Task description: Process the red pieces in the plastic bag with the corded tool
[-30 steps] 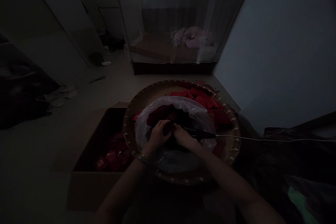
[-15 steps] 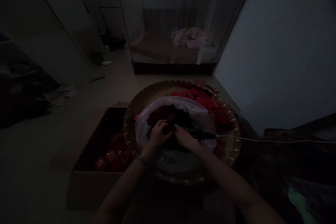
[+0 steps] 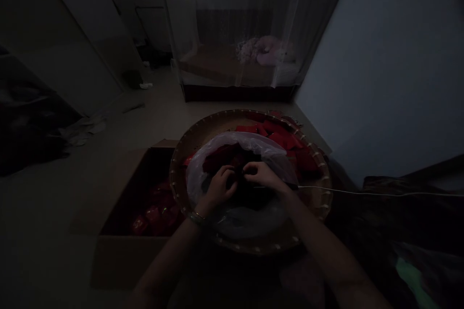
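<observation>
A round woven basket tray (image 3: 203,131) lies in front of me in dim light, with red packets (image 3: 286,142) piled at its far right. A clear plastic bag (image 3: 246,141) holding dark red items sits in the tray's middle. My left hand (image 3: 219,186), with a bangle at the wrist, is curled inside the bag's mouth. My right hand (image 3: 264,177) is beside it, fingers pinched on something dark that I cannot make out. A dark tool with a white cable (image 3: 362,193) lies just right of my right hand.
A cardboard box (image 3: 119,212) with red packets stands on the floor left of the tray. A low bed under a sheer net (image 3: 235,65) with a pink soft toy is at the back. A pale wall rises on the right. Clutter lies along the left.
My right hand has lifted off the dark tool and moved up and a little right, into the bag's opening. The left hand has hardly moved.
</observation>
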The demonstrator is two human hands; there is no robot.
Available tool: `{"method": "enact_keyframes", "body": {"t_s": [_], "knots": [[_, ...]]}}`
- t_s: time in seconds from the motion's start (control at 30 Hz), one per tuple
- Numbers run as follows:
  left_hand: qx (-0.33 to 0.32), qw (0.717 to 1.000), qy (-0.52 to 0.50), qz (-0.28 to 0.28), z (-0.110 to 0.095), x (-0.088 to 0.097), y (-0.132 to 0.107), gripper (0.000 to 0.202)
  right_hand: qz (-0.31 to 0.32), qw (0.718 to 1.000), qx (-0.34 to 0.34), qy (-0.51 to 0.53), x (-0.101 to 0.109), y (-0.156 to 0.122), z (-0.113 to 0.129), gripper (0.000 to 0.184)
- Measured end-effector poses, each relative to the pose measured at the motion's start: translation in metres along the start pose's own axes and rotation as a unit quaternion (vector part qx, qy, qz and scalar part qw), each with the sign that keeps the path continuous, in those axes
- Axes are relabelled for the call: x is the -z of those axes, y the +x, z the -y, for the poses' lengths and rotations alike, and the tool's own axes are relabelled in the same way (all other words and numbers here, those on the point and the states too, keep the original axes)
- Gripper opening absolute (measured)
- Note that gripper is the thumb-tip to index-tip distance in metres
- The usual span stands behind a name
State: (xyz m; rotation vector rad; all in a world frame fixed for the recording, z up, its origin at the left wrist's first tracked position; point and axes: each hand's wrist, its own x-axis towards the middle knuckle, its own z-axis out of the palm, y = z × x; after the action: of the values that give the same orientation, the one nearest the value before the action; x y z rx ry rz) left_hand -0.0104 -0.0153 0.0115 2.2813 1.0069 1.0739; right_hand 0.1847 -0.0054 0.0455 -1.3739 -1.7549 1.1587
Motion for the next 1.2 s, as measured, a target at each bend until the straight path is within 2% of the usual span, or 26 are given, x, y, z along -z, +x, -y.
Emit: {"method": "enact_keyframes", "body": {"t_s": [0.1,0.2,0.33,0.6,0.73,0.83,0.97,1.1,1.2], "knots": [[-0.007,1.000,-0.004,0.014,0.002,-0.003,-0.001,0.022,-0.003,0.995,-0.028,0.092,-0.001,-0.001,0.014,0.031],[-0.007,1.000,0.009,0.015,0.005,-0.006,-0.003,0.020,-0.013,0.996,-0.008,0.092,-0.007,0.000,0.023,0.028],[0.002,1.000,0.018,0.016,0.008,-0.008,-0.004,0.022,-0.026,0.999,0.035,0.009,-0.012,0.000,0.024,0.021],[0.000,1.000,-0.005,0.008,0.006,-0.007,-0.003,0.021,-0.037,0.992,0.070,-0.101,-0.006,-0.007,0.028,0.025],[0.002,1.000,0.002,0.005,0.007,-0.007,-0.004,0.026,0.003,0.962,0.106,-0.252,-0.011,-0.010,0.031,0.017],[-0.001,1.000,-0.002,-0.008,0.008,-0.007,-0.003,0.028,0.012,0.948,0.120,-0.296,-0.013,-0.013,0.030,0.013],[0.001,0.999,-0.032,-0.004,0.009,-0.007,-0.002,0.050,0.009,0.953,0.117,-0.280,-0.016,-0.015,0.024,0.020],[0.029,0.998,-0.046,0.020,0.009,-0.006,-0.001,0.077,-0.010,0.968,0.099,-0.230,-0.019,-0.011,0.017,0.010],[0.047,0.997,-0.047,0.034,0.006,-0.003,0.000,0.079,-0.016,0.975,0.114,-0.192,-0.014,-0.009,0.013,0.009]]}}
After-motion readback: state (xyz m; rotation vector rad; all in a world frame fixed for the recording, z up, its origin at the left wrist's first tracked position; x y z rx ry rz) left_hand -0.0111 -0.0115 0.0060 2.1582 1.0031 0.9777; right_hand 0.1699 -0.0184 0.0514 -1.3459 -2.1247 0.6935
